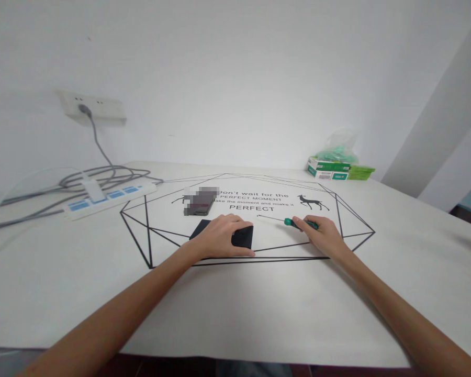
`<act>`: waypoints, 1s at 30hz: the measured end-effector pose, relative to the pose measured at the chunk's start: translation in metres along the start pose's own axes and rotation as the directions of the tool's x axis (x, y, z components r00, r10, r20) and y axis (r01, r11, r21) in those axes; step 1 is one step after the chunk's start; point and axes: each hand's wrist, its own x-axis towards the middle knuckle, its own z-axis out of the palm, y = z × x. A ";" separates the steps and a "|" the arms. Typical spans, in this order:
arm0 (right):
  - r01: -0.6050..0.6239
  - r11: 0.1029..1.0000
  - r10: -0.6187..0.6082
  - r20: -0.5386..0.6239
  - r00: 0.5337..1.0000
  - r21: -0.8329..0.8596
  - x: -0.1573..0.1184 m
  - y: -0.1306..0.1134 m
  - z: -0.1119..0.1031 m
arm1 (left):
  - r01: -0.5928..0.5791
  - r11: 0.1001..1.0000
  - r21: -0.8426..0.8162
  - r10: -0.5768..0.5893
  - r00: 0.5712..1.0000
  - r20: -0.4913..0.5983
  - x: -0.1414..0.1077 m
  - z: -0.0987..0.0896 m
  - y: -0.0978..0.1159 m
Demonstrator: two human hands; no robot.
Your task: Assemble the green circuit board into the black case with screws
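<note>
My left hand [222, 235] is wrapped over a flat black box-shaped object [243, 237], thumb at its near right edge and fingers across its far side. The object rests on the white table mat; its middle is hidden under the palm. My right hand [320, 233] grips a screwdriver [288, 222] by its green and black handle. Its thin metal shaft points left, and the tip is a short way from the black object, not touching it. Behind my left hand lies a dark smartphone [202, 203], partly blurred out.
At the left lies a white power strip [113, 199] with a white charger [93, 188] plugged in and coiled grey cables [102, 173] behind it. Green and white boxes [328, 168] with a plastic bag [339, 149] on top stand at the back right. A white wall [220, 94] closes the far side.
</note>
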 end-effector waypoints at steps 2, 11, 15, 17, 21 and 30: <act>0.017 0.999 -0.019 -0.045 0.999 -0.043 0.002 0.001 0.006 | -0.021 1.000 -0.022 0.022 1.000 0.014 -0.001 0.001 -0.001; 0.087 0.952 -0.116 -0.082 0.990 -0.294 0.012 0.005 0.024 | -0.075 0.997 0.004 0.075 0.996 0.054 -0.002 0.000 0.001; 0.086 0.943 -0.115 -0.072 0.991 -0.321 0.011 0.005 0.024 | -0.079 0.995 0.054 0.076 0.996 0.049 -0.003 -0.001 0.002; 0.086 0.942 -0.114 -0.069 0.991 -0.323 0.011 0.005 0.024 | -0.059 0.997 0.041 0.057 0.997 0.056 -0.003 -0.001 0.004; 0.091 0.959 -0.114 -0.072 0.991 -0.269 0.010 0.002 0.021 | 0.033 0.994 -0.103 -0.035 0.999 -0.018 0.000 0.000 0.004; -0.007 0.983 -0.014 0.112 0.994 0.185 -0.004 -0.022 0.021 | 0.210 0.899 -0.385 -0.335 0.896 -0.293 0.009 0.008 -0.016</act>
